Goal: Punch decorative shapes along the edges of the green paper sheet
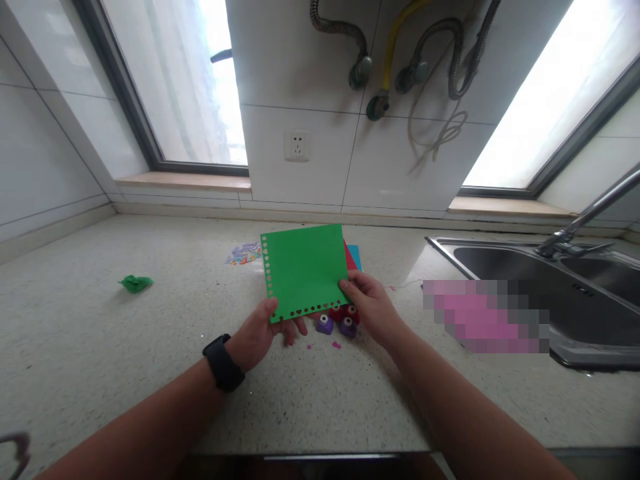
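Note:
A sheet of green paper [305,267] is held up between both hands above the counter. Small star and heart shapes are punched out along its left and bottom edges. My left hand [257,333], with a black watch on the wrist, grips its lower left corner, thumb on top. The lower right edge is pinched by my right hand [373,300]. Just below the paper stand several small craft punches: purple ones [325,325] in front and red ones [353,313] behind, partly covered. Red paper [351,257] and blue paper [355,255] show behind the green sheet.
A crumpled green piece [136,284] lies at left on the speckled counter [165,333]. Small colourful bits [243,253] are heaped behind the paper. Pink scraps [337,345] lie in front. To the right are a blurred pink item [480,317] and a metal sink [505,263] with a tap [565,237].

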A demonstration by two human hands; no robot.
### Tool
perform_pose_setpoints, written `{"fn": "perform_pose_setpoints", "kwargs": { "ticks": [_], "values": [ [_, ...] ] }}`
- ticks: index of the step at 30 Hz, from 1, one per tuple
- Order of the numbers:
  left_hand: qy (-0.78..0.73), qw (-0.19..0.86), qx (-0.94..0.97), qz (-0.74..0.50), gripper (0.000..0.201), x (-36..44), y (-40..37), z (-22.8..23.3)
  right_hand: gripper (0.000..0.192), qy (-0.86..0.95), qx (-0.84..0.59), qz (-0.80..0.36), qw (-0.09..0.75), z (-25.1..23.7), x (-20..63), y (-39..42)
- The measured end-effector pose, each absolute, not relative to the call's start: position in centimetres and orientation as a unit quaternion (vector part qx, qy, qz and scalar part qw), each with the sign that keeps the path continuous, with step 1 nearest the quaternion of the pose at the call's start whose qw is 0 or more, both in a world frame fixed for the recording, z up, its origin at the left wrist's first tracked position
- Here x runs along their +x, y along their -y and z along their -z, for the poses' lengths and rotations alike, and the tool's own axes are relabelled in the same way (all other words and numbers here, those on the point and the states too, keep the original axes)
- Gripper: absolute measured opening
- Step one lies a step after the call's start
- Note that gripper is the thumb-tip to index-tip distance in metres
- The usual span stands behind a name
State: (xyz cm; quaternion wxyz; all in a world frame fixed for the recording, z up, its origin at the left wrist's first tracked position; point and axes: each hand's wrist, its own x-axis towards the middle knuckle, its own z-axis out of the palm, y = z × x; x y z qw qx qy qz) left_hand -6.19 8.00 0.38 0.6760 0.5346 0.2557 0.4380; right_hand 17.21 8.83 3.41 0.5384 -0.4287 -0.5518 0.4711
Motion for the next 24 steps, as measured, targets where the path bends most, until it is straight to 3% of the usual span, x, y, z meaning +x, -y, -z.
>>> {"fn": "perform_pose_setpoints", "kwargs": {
  "ticks": [2, 6, 12, 15, 18, 21, 24],
  "values": [
    [-0.251, 0.633, 0.606, -0.41, 0.067, -6.2, -7.8, -0.2, 0.028, 0.556, -0.411, -0.475, 0.543, -3.6, 17.0, -8.7],
    [-0.342, 0.544, 0.682, -0.35, 0.047, -6.2, -7.3, 0.0, 0.027, 0.6, -0.381, -0.472, 0.522, -3.4, 16.6, -8.4],
    [-0.405, 0.524, 0.647, -0.378, 0.051, -5.5, -6.8, -1.4, 0.026, 0.656, -0.367, -0.44, 0.492, -3.7, 16.5, -8.1],
    [-0.417, 0.531, 0.621, -0.399, 0.051, -5.3, -7.1, -1.2, 0.028, 0.645, -0.4, -0.381, 0.529, -4.2, 17.7, -8.6],
    [-0.425, 0.527, 0.608, -0.414, 0.053, -5.3, -7.5, -0.4, 0.027, 0.641, -0.49, -0.242, 0.539, -4.4, 19.7, -9.5],
    [-0.431, 0.522, 0.6, -0.426, 0.052, -5.3, -7.6, 0.0, 0.02, 0.691, -0.597, -0.057, 0.404, -4.3, 21.4, -10.1],
    [-0.435, 0.512, 0.604, -0.428, 0.053, -5.3, -7.5, -0.2, 0.026, 0.702, -0.665, 0.044, 0.252, -3.9, 21.9, -10.1]
  ]
}}
